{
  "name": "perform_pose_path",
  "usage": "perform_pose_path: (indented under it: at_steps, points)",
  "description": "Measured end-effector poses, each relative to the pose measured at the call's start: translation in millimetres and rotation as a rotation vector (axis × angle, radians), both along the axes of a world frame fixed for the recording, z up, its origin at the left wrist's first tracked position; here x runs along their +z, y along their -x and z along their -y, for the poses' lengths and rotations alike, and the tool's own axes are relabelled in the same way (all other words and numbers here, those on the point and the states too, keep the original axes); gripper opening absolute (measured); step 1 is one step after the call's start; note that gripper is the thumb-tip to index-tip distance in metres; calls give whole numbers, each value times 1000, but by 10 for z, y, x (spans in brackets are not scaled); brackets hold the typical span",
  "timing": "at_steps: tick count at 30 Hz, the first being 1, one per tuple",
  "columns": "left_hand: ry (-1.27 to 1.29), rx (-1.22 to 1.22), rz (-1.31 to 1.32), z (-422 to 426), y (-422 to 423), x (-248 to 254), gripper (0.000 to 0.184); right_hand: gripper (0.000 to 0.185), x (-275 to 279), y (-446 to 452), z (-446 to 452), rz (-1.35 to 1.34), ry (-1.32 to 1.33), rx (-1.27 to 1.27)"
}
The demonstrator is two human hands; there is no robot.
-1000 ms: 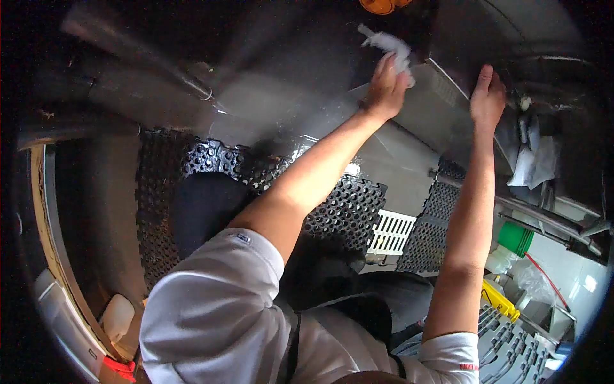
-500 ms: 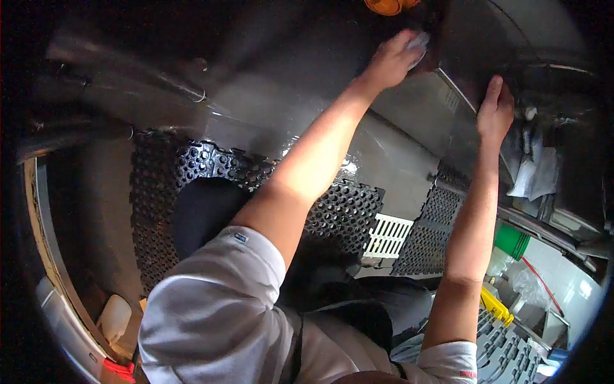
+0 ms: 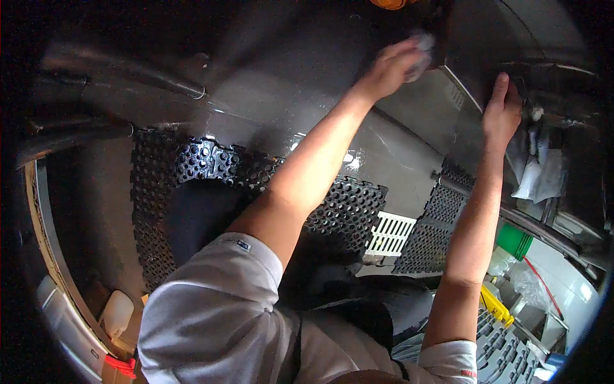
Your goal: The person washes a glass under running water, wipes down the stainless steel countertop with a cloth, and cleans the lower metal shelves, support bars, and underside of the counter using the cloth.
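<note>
Greyish cloth (image 3: 419, 66) is bunching within the left hand (image 3: 385, 70), no longer trailing loosely; the right hand (image 3: 502, 117) is staying beside the metal panel (image 3: 419, 102), its grip impossible to tell.

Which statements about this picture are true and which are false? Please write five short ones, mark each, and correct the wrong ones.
1. The left hand holds a pale cloth. True.
2. The right hand holds a pale cloth too. False: it is beside the edge of a metal panel, and no cloth shows in it.
3. The white grate lies between stretches of black mat with holes. True.
4. The green container is at the left side of the picture. False: it is at the right side.
5. Both sleeves are black. False: they are pale and short.
</note>
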State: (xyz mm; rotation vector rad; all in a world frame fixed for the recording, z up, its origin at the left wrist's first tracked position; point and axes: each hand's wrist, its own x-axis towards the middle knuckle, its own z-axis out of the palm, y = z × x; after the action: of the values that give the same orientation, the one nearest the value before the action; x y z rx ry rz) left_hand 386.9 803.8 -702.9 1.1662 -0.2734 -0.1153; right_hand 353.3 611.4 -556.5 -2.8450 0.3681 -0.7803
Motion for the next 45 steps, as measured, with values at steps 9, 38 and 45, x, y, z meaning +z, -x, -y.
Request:
perform_pose_path:
  at_steps: [9,38,45]
  points:
    - [-661,231,229,401,-271,-1587,42,72,30,-17,-29,5,-23,2]
    - [-31,-169,-96,653,-1244,-1527,48,70,-38,-50,110,31,21,10]
    - [-683,-195,-475,165,-589,-1541,63,62,-33,-75,124,58,25,43]
